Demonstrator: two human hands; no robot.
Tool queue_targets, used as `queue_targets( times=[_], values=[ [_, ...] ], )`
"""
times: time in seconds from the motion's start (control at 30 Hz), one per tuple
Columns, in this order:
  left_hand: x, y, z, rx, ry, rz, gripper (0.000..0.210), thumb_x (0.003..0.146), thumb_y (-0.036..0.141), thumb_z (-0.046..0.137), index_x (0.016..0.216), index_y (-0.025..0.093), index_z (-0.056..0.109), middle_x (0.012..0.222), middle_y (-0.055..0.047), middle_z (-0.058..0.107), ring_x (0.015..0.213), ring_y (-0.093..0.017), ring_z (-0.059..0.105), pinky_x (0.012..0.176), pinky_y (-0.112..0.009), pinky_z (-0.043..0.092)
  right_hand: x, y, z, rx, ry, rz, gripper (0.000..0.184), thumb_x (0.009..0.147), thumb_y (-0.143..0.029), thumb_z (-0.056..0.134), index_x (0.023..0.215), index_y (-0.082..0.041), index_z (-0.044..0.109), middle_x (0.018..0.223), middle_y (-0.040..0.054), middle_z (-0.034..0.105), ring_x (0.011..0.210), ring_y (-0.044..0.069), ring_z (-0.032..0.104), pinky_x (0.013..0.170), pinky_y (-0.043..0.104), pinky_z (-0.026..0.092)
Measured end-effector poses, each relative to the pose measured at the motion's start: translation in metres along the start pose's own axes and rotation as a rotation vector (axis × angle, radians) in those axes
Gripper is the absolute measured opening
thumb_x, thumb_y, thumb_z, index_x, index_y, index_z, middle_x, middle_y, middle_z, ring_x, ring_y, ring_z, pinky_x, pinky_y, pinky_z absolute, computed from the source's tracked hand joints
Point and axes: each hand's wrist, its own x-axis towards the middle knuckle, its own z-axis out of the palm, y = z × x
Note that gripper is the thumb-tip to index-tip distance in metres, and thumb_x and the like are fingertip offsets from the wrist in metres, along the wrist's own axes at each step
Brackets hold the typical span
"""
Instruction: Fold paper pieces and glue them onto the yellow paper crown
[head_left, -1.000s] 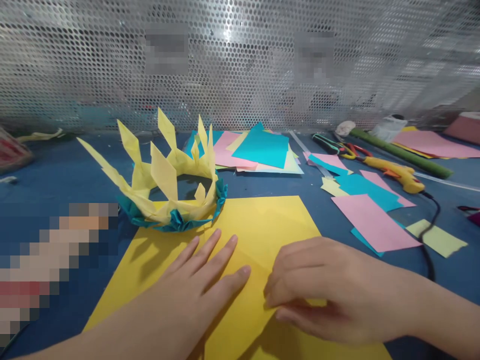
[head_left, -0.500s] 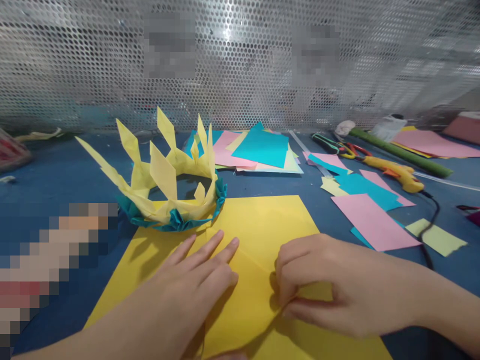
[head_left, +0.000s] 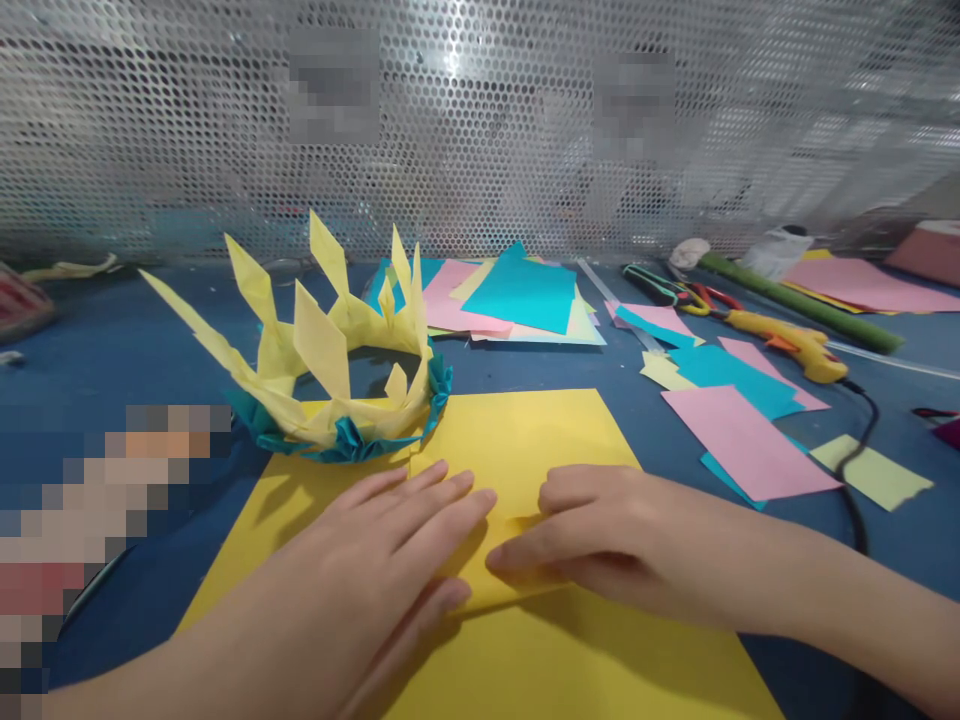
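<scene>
My left hand (head_left: pixel 405 530) lies flat with its fingers stretched out on a yellow sheet of paper (head_left: pixel 540 430). My right hand (head_left: pixel 600 530) is beside it, its index finger extended and pressing on a folded-over part of the yellow paper. The other right fingers are curled, and the thumb is mostly hidden. The flap's near edge runs between the two hands above more yellow paper. Just beyond my left hand stands a pale yellow paper crown (head_left: pixel 322 370) with tall points and teal folded pieces around its base. It overlaps the sheet's far left corner.
Coloured paper (head_left: pixel 525 290) is piled beyond the crown. To the right lie loose pink paper (head_left: pixel 750 440), teal pieces, a yellow glue gun (head_left: pixel 795 345) with a black cord, and a green stick (head_left: pixel 810 300). Perforated metal (head_left: pixel 480 150) closes off the table's back. Something pixelated covers the left.
My right hand has gone from pinching the lifted paper edge to pressing with its index finger, farther left. The flap lies flatter. My left fingers have shifted slightly right.
</scene>
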Motion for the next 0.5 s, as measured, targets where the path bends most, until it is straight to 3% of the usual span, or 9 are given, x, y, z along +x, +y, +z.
queue_targets(
  times=[0.07, 0.27, 0.5],
  values=[
    [0.0002, 0.0006, 0.0015, 0.014, -0.025, -0.004, 0.036, 0.101, 0.028, 0.044, 0.132, 0.017, 0.059, 0.133, -0.01, 0.07, 0.117, -0.028, 0.068, 0.096, -0.044, 0.058, 0.0012, 0.003, 0.0017, -0.068, 0.009, -0.044, 0.035, 0.097, -0.007, 0.052, 0.12, -0.023, 0.074, 0.078, 0.0022, 0.057, 0.072, 0.014, 0.058, 0.064, 0.021, 0.042],
    [0.0006, 0.001, 0.0044, 0.077, -0.038, 0.056, 0.042, 0.097, 0.011, 0.039, 0.136, 0.018, 0.055, 0.138, -0.01, 0.066, 0.123, -0.027, 0.063, 0.097, -0.043, 0.056, 0.0042, 0.0077, 0.0063, -0.273, 0.032, -0.15, 0.032, 0.099, -0.013, 0.054, 0.123, -0.024, 0.072, 0.073, 0.0001, 0.054, 0.067, 0.015, 0.051, 0.058, 0.025, 0.034],
    [-0.0004, -0.0017, 0.0036, 0.03, -0.063, 0.037, 0.036, 0.102, 0.037, 0.046, 0.13, 0.021, 0.061, 0.138, -0.01, 0.066, 0.122, -0.031, 0.064, 0.093, -0.043, 0.056, 0.0044, 0.0096, 0.0072, -0.367, 0.047, -0.199, 0.032, 0.102, -0.019, 0.053, 0.128, -0.029, 0.069, 0.072, -0.002, 0.053, 0.058, 0.014, 0.042, 0.053, 0.026, 0.028]
  ],
)
